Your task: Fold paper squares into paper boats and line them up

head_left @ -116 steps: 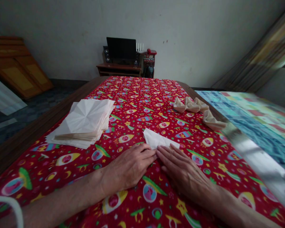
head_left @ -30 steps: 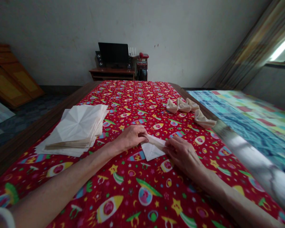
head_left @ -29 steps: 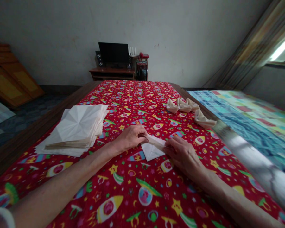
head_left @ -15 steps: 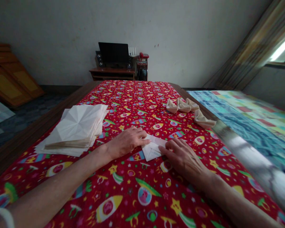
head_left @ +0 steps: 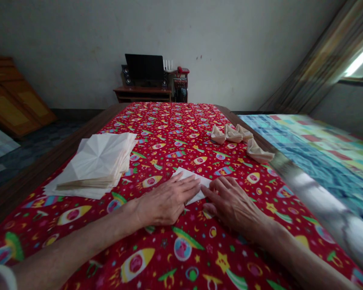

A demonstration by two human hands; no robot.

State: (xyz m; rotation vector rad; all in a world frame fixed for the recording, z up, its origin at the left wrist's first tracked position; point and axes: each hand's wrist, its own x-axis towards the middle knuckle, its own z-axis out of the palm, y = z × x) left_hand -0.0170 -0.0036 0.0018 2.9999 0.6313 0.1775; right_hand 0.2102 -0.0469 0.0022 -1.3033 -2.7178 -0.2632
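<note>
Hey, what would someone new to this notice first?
Probably the bright red cloth with its rocket pattern, down the middle of the table. On it, the left hand and right hand touch a folded paper. A paper pile lies to the left, four paper boats to the right.

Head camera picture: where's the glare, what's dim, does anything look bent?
In the head view, the window is washed out and glare whitens the table edge at right; in the same view, the floor at left is dim; the cabinet leans, perhaps from lens distortion; the paper under the left hand shows little crease detail.
</note>
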